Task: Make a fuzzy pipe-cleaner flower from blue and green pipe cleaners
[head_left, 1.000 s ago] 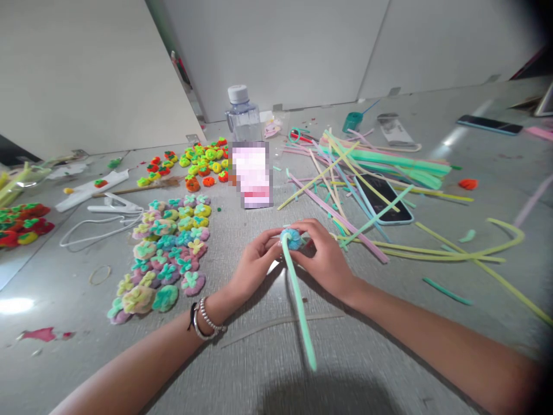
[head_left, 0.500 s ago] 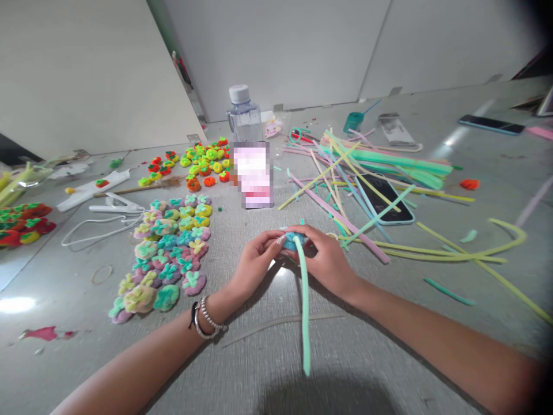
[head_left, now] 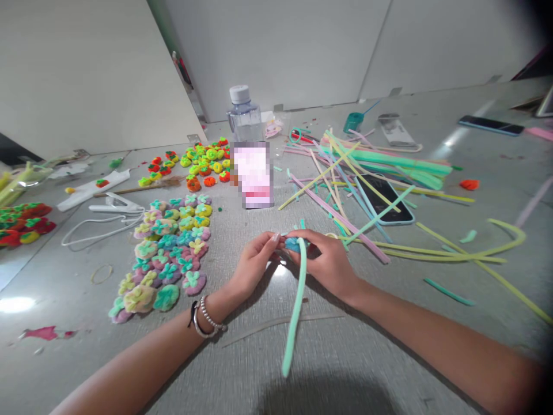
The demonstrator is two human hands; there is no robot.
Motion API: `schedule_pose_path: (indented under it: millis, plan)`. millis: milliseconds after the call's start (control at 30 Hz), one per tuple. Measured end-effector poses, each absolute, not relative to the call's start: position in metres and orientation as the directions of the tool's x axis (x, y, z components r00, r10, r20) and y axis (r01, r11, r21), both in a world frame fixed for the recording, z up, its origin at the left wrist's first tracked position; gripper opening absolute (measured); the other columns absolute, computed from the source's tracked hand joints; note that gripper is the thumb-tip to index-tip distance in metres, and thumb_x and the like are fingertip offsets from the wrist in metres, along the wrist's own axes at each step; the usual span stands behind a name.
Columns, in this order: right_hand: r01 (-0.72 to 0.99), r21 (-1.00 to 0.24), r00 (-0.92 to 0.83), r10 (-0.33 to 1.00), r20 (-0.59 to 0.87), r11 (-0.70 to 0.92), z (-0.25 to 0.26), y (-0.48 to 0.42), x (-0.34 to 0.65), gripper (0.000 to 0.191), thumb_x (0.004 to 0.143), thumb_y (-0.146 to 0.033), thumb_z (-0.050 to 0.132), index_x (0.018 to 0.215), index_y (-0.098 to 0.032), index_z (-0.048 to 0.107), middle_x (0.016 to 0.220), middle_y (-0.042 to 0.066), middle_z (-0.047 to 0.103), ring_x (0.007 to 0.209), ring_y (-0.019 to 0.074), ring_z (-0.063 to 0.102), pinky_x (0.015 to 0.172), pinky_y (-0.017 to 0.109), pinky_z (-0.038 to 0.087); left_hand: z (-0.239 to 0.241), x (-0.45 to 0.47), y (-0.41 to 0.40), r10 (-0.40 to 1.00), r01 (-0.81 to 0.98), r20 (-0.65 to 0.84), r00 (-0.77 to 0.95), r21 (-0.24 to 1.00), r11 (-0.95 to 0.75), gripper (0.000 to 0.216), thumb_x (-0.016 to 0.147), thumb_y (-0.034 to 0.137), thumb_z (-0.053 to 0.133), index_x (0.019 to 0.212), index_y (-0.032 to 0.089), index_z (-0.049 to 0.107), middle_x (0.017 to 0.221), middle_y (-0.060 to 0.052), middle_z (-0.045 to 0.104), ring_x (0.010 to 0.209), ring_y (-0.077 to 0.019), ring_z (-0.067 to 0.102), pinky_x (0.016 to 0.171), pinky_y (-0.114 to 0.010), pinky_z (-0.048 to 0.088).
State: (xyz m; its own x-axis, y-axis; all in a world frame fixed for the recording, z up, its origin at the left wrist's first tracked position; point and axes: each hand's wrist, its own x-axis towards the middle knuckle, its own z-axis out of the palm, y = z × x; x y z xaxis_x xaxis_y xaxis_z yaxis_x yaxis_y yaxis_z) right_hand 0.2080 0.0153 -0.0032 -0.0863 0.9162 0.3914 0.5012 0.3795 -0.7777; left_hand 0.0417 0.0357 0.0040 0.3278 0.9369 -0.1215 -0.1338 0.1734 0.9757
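My left hand [head_left: 253, 262] and my right hand [head_left: 328, 259] meet over the middle of the grey table [head_left: 367, 357]. Both pinch a small blue fuzzy ball [head_left: 294, 244] held between their fingertips. A mint-green pipe cleaner [head_left: 294, 311] runs from the ball toward me, its free end hanging loose above the table. My left wrist wears bead bracelets [head_left: 206, 318].
Several pastel fuzzy flowers [head_left: 168, 253] lie left of my hands, orange and yellow ones [head_left: 203, 164] farther back. A heap of pipe cleaners [head_left: 367, 173] covers a phone [head_left: 386, 202] at right. A water bottle [head_left: 243, 118], a white cable [head_left: 99, 227] and another phone [head_left: 490, 124] lie around.
The pipe cleaner's loose end has swung from my right to my left. The blue ball has turned slightly between my fingers; both hands stayed in place.
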Motion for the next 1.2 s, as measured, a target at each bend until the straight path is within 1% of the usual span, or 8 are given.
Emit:
schedule_pose_path:
  millis: [133, 233, 400, 567, 667, 867, 1067, 1200]
  plan:
    - [0.489, -0.786, -0.080, 0.917, 0.390, 0.377, -0.0024, 0.0161, 0.2087, 0.019, 0.081, -0.028, 0.069, 0.100, -0.028, 0.068, 0.094, 0.000, 0.075, 0.077, 0.0182, 0.070, 0.071, 0.031, 0.054, 0.0040, 0.0419, 0.0348, 0.900, -0.150, -0.112, 0.421, 0.970, 0.191, 0.027, 0.085, 0.043, 0.064, 0.090, 0.017, 0.060, 0.073, -0.002, 0.066, 0.067, -0.0135, 0.061, 0.064, -0.026, 0.046]
    - [0.498, -0.780, -0.119, 0.921, 0.371, 0.379, -0.0015, 0.0175, 0.2084, 0.022, 0.081, -0.027, 0.068, 0.103, -0.028, 0.067, 0.099, 0.001, 0.075, 0.084, 0.0202, 0.070, 0.076, 0.034, 0.054, 0.0023, 0.0425, 0.0345, 0.897, -0.144, -0.097, 0.431, 0.974, 0.175, 0.029, 0.083, 0.041, 0.067, 0.095, 0.018, 0.055, 0.074, -0.002, 0.069, 0.066, -0.0130, 0.061, 0.063, -0.025, 0.045]
    - [0.516, -0.755, -0.180, 0.913, 0.367, 0.405, -0.0023, 0.0178, 0.2062, 0.041, 0.079, -0.028, 0.071, 0.118, -0.030, 0.058, 0.115, 0.003, 0.069, 0.104, 0.0233, 0.065, 0.089, 0.040, 0.052, 0.0026, 0.0433, 0.0342, 0.910, -0.193, -0.084, 0.406, 0.966, 0.175, 0.027, 0.082, 0.038, 0.069, 0.091, 0.019, 0.052, 0.077, -0.001, 0.068, 0.066, -0.0122, 0.063, 0.062, -0.025, 0.048]
    - [0.497, -0.756, -0.171, 0.902, 0.396, 0.426, -0.0027, 0.0179, 0.2052, 0.055, 0.080, -0.026, 0.069, 0.130, -0.033, 0.048, 0.126, 0.005, 0.061, 0.114, 0.0250, 0.059, 0.093, 0.043, 0.050, 0.0048, 0.0431, 0.0347, 0.930, -0.183, -0.080, 0.358, 0.971, 0.154, 0.028, 0.085, 0.033, 0.066, 0.107, 0.019, 0.058, 0.088, -0.004, 0.071, 0.077, -0.0158, 0.066, 0.068, -0.027, 0.051]
    - [0.492, -0.769, -0.144, 0.909, 0.390, 0.408, -0.0035, 0.0190, 0.2053, 0.052, 0.081, -0.025, 0.068, 0.128, -0.032, 0.048, 0.125, 0.006, 0.060, 0.112, 0.0255, 0.059, 0.089, 0.042, 0.052, 0.0043, 0.0426, 0.0364, 0.943, -0.154, -0.067, 0.327, 0.980, 0.123, 0.027, 0.082, 0.029, 0.067, 0.106, 0.017, 0.065, 0.097, -0.008, 0.072, 0.087, -0.0183, 0.066, 0.073, -0.027, 0.051]
    - [0.489, -0.759, -0.114, 0.894, 0.433, 0.430, -0.0032, 0.0184, 0.2056, 0.037, 0.081, -0.025, 0.068, 0.114, -0.030, 0.054, 0.116, 0.006, 0.058, 0.111, 0.0238, 0.057, 0.086, 0.038, 0.052, 0.0020, 0.0417, 0.0383, 0.960, -0.144, -0.101, 0.263, 0.979, 0.142, 0.020, 0.078, 0.028, 0.070, 0.094, 0.016, 0.069, 0.089, -0.006, 0.072, 0.078, -0.0157, 0.065, 0.069, -0.026, 0.051]
    - [0.442, -0.790, -0.105, 0.899, 0.425, 0.425, -0.0012, 0.0180, 0.2067, 0.022, 0.090, -0.020, 0.050, 0.112, -0.024, 0.052, 0.111, 0.007, 0.057, 0.097, 0.0193, 0.060, 0.073, 0.031, 0.052, 0.0025, 0.0420, 0.0383, 0.963, -0.166, -0.115, 0.245, 0.973, 0.158, 0.018, 0.080, 0.028, 0.071, 0.092, 0.015, 0.068, 0.082, -0.004, 0.070, 0.071, -0.0118, 0.062, 0.067, -0.023, 0.049]
    - [0.467, -0.798, -0.124, 0.922, 0.367, 0.381, -0.0022, 0.0194, 0.2074, 0.022, 0.095, -0.025, 0.044, 0.116, -0.023, 0.051, 0.110, 0.008, 0.063, 0.096, 0.0202, 0.062, 0.081, 0.036, 0.050, 0.0042, 0.0421, 0.0383, 0.956, -0.138, -0.132, 0.261, 0.975, 0.173, 0.022, 0.081, 0.031, 0.070, 0.096, 0.015, 0.067, 0.081, -0.004, 0.070, 0.069, -0.0122, 0.062, 0.065, -0.024, 0.049]
